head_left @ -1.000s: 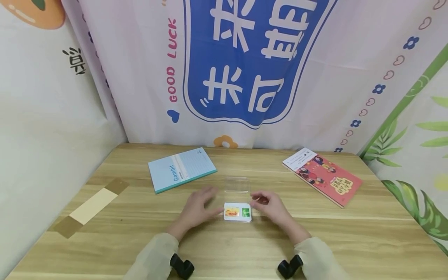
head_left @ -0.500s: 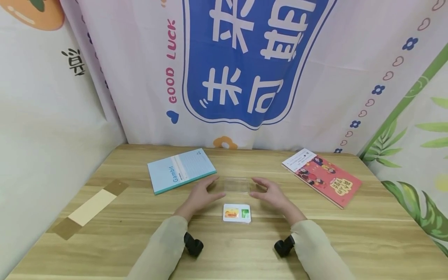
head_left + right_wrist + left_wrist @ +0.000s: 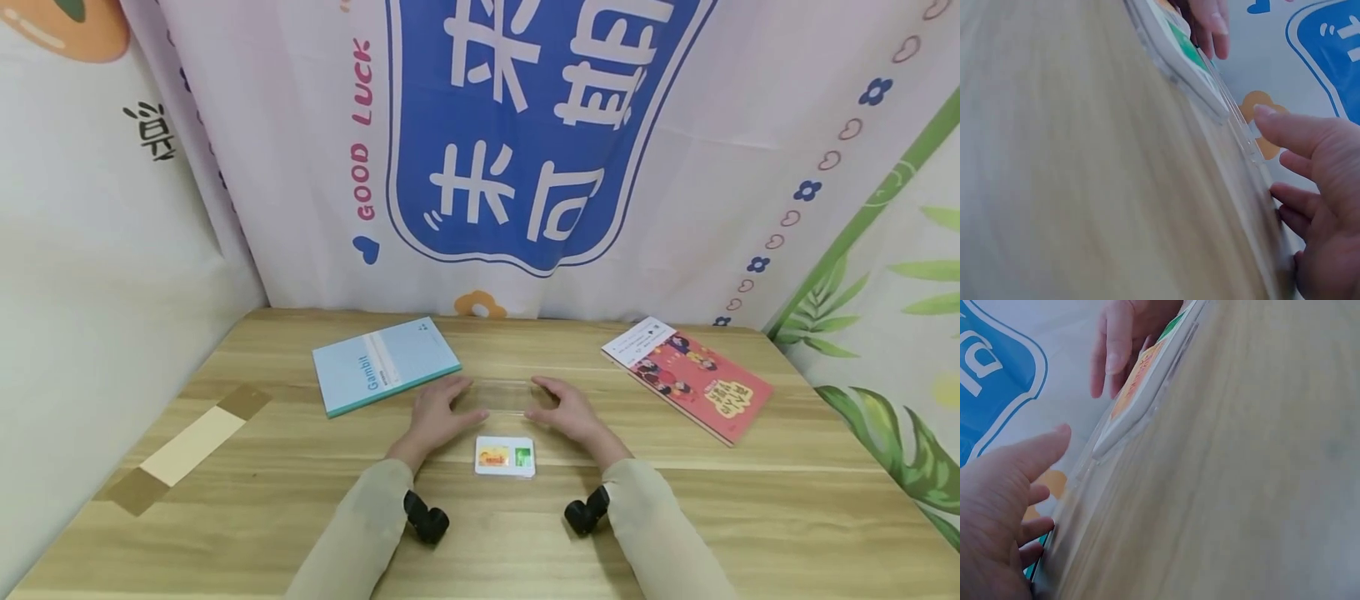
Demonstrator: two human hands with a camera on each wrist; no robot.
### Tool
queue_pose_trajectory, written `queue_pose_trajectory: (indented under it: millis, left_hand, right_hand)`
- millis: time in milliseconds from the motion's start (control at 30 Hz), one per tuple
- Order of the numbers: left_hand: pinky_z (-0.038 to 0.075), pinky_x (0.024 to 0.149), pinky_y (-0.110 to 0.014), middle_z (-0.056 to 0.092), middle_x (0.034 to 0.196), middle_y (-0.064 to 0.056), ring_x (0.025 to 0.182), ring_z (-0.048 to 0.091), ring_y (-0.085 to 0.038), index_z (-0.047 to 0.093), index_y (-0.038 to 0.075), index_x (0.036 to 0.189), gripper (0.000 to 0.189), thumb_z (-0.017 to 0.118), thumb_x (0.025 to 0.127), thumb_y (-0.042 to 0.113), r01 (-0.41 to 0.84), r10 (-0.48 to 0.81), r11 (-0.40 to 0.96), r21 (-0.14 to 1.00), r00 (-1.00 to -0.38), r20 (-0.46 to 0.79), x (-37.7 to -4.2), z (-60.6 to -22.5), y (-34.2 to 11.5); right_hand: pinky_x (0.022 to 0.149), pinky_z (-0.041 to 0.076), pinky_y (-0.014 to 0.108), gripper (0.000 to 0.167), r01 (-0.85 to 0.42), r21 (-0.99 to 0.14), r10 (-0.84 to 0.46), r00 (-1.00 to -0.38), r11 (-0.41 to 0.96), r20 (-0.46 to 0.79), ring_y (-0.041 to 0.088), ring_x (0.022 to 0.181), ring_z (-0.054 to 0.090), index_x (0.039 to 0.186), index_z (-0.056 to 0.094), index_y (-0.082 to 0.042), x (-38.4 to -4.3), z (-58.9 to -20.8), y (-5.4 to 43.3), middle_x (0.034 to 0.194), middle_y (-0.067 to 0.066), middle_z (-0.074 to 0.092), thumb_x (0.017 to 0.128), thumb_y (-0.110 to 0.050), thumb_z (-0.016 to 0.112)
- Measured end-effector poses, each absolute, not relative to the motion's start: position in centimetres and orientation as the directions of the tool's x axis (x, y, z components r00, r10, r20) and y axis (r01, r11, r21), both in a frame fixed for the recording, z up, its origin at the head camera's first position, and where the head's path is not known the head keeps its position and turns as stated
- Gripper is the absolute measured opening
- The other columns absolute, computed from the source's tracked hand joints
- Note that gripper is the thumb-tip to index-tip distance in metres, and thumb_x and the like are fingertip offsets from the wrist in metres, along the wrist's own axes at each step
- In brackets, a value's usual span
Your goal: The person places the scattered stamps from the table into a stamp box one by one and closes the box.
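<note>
A white rounded block (image 3: 505, 457), perhaps a stack of cards, carries an orange and a green picture. It sits in a shallow clear plastic tray on the wooden table, nearest the person. Just beyond it lies a clear plastic lid (image 3: 502, 398), hard to make out against the wood. My left hand (image 3: 438, 414) is at the lid's left end, thumb and fingers spread apart. Mirroring it at the right end is my right hand (image 3: 567, 410), also spread. In the wrist views, the left thumb (image 3: 1041, 453) and right thumb (image 3: 1294, 132) stand off the white block. Whether fingertips touch the lid, I cannot tell.
A light blue notebook (image 3: 386, 365) lies at the back left, close to the left hand. A red illustrated book (image 3: 690, 379) is at the back right. Taped to the table's left side is a pale strip (image 3: 191, 446). A printed curtain (image 3: 315, 167) hangs behind the table.
Both hands moved forward, from beside the white block to the two ends of the clear lid, then closed in slightly toward each other. Block and lid stay put on the table.
</note>
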State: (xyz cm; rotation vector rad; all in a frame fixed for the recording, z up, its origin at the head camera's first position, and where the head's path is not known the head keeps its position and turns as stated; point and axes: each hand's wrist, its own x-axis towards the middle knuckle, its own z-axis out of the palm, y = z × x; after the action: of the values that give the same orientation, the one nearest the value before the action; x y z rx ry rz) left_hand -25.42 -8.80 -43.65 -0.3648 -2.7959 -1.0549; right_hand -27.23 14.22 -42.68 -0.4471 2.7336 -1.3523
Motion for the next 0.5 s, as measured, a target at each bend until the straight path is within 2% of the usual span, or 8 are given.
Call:
queue_pose_trajectory:
  millis: [233, 500]
  left_hand:
    - [0.012, 0.095, -0.053, 0.035, 0.132, -0.01, 0.12, 0.024, -0.033, 0.048, 0.012, 0.125, 0.064, 0.06, 0.074, 0.049, 0.257, 0.179, 0.795, 0.549, -0.965, 0.193, -25.56, -43.61, -8.54]
    - [0.011, 0.095, -0.052, 0.032, 0.134, -0.012, 0.121, 0.022, -0.034, 0.048, 0.012, 0.124, 0.063, 0.058, 0.075, 0.05, 0.239, 0.177, 0.831, 0.502, -0.97, 0.169, -25.72, -43.64, -8.04]
  right_hand:
    - [0.096, 0.014, 0.049, 0.061, -0.296, -0.648, -0.274, -0.952, 0.702, 0.138, 0.029, 0.118, 0.03, 0.123, 0.049, -0.013, -27.38, -43.26, 13.79, 0.127, 0.009, 0.041, 0.07, -0.037, 0.068]
    - [0.094, 0.015, 0.05, 0.062, -0.28, -0.587, -0.252, -0.959, 0.759, 0.132, 0.031, 0.119, 0.028, 0.124, 0.048, -0.013, -27.38, -43.37, 13.65, 0.129, 0.01, 0.039, 0.071, -0.039, 0.067]
